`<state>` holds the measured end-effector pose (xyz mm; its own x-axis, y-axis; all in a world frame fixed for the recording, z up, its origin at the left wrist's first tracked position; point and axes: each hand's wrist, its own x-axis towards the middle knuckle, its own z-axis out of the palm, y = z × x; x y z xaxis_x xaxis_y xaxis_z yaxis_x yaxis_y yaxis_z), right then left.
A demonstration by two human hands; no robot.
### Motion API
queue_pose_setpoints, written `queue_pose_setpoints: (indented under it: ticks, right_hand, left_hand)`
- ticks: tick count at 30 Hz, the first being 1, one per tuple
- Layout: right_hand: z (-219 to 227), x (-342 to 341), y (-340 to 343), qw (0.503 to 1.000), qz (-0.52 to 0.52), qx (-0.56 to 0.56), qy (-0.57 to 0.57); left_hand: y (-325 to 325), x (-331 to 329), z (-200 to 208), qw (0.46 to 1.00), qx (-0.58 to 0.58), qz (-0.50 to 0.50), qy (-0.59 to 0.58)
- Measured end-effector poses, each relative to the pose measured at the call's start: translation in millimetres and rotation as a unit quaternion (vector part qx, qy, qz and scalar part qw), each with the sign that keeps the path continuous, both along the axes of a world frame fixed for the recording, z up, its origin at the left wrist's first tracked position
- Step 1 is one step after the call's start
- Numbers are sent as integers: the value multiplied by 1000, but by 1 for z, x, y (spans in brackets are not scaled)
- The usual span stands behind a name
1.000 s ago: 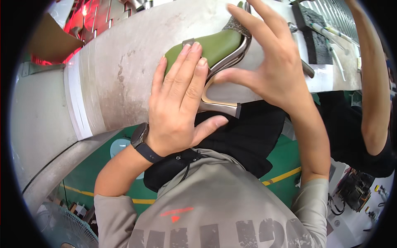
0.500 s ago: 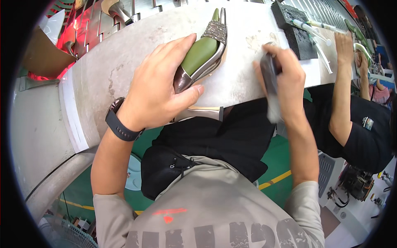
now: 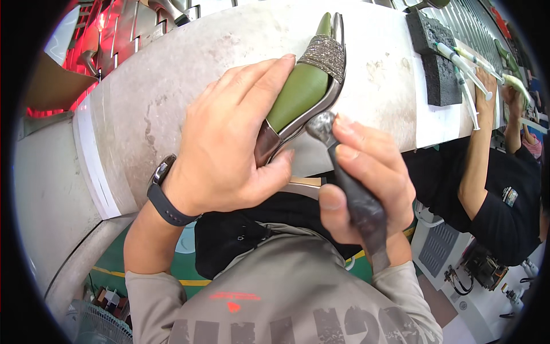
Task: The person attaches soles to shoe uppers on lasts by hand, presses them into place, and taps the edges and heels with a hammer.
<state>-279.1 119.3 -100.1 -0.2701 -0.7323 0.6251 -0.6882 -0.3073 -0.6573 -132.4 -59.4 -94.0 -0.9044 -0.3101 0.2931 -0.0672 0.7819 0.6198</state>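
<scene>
A pointed shoe with a green insert, a glittery band and a metallic grey edge lies toe-away on the grey worktable. My left hand clamps over its heel end and holds it down. My right hand grips a dark-handled tool whose rounded grey head touches the shoe's right edge near the middle. A dark watch sits on my left wrist.
A black foam block and several syringes lie at the table's far right. Another person in a black shirt works there, arm stretched over the table. Red-lit racks stand at the far left. A fan is on the floor.
My right hand has brought the tool from the table's right side to the shoe's edge. My left hand has settled over the heel, and the shoe now lies closer to me.
</scene>
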Motion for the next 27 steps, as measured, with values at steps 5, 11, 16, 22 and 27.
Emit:
queue_pose_setpoints:
  ticks: [5, 11, 16, 22, 27]
  right_hand:
    - [8, 25, 0, 997, 4, 38, -70]
    - [7, 23, -1, 983, 76, 59, -159]
    - [12, 2, 8, 990, -8, -14, -141]
    - [18, 0, -1, 1000, 0, 27, 15]
    - [8, 28, -1, 998, 15, 51, 30]
  left_hand:
    - [6, -2, 1, 1000, -11, 12, 1]
    - [3, 4, 1, 999, -37, -5, 17]
    - [0, 8, 1, 1000, -18, -19, 3]
    - [-2, 8, 0, 1000, -1, -11, 23]
    - [0, 8, -7, 999, 5, -1, 42]
